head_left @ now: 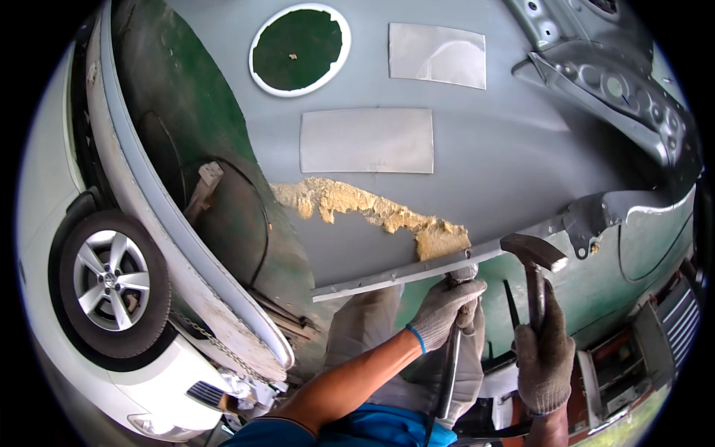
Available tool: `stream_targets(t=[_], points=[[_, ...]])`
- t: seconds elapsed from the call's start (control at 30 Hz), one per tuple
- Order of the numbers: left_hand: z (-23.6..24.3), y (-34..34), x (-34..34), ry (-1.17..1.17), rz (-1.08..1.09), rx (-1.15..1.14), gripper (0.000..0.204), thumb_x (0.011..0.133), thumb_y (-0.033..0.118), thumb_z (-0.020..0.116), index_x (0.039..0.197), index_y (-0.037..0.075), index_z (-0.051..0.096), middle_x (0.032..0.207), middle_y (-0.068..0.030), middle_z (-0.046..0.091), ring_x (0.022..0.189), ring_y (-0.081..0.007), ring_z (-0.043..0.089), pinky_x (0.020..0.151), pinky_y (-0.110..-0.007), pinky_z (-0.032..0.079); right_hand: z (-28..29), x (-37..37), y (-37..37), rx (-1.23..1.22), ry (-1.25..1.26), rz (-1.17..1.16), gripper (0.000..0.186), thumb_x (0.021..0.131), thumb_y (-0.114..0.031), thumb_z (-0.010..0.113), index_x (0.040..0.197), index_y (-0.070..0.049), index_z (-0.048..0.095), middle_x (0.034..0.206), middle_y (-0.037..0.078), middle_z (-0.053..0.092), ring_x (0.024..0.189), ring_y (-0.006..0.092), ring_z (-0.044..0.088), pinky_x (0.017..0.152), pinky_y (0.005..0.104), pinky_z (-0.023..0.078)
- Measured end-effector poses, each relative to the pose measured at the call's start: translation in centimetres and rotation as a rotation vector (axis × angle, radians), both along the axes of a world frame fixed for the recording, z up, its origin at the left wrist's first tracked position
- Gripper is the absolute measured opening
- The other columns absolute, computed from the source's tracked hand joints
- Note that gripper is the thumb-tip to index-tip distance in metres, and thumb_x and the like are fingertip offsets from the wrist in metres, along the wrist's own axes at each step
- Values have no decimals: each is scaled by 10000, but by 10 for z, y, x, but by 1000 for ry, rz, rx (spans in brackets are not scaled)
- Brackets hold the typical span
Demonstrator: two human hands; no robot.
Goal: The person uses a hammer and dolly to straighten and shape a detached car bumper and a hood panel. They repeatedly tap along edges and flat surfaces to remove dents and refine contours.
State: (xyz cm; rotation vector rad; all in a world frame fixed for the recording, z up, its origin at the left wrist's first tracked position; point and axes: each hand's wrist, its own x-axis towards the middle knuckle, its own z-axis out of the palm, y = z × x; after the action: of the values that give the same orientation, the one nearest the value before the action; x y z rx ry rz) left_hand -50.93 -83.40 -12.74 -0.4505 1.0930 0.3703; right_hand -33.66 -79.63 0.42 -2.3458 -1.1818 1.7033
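My left hand [443,309], in a pale knit glove with a blue cuff, closes round a tool with a metal shaft [450,372]. That tool's blunt head [463,273] is up against the lower flange [395,276] of a large grey car body panel [506,171]; whether it touches is unclear. Just to the right, my right hand [545,361], in a greyer glove, grips a hammer [535,253] by its handle. The hammer's head is raised beside the flange's right part. Yellow foam [380,212] clings to the panel above the flange.
Two silver-grey rectangular pads [365,141] are stuck on the panel, near a white-rimmed round hole [257,71]. Formed metal brackets [614,89] stand at the upper right. A white car with a wheel [112,279] is at left. Metal equipment [625,365] sits at lower right.
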Motion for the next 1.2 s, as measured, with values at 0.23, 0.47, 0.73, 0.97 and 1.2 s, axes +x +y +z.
stream_targets(t=[0.23,0.47,0.73,0.97,1.2], points=[[-14,5,6,-45,19,183,218,967,223,718,846,85,601,626,27,490,487,-71,409,464,-258,302,-11,-11,25,-47,-6,251,689,944,-153,678,1555,11,406,816,248,724,741,392,769,653,420,605],[-20,-5,13,-48,76,116,221,982,217,711,826,112,596,629,14,503,492,-88,436,474,-281,360,-7,-18,37,-70,-9,356,707,947,-150,675,1564,21,377,786,236,716,700,394,756,618,437,599],[-23,-7,15,-40,107,193,197,986,187,705,836,96,613,620,12,510,493,-80,451,466,-271,352,-3,-30,52,-22,-116,702,739,913,-161,680,1553,48,376,751,211,700,656,385,730,608,446,583],[-22,-6,13,-76,149,203,206,986,210,728,852,88,632,605,17,501,483,-74,435,454,-270,332,9,-43,75,-45,-219,778,663,901,-97,632,1518,48,436,952,213,729,645,321,728,627,404,593],[-27,-17,17,-68,128,211,236,986,248,730,827,103,632,584,29,492,459,-75,441,442,-266,390,1,-28,61,87,-92,792,581,905,-127,686,1416,85,508,766,192,711,579,361,703,556,413,576]])
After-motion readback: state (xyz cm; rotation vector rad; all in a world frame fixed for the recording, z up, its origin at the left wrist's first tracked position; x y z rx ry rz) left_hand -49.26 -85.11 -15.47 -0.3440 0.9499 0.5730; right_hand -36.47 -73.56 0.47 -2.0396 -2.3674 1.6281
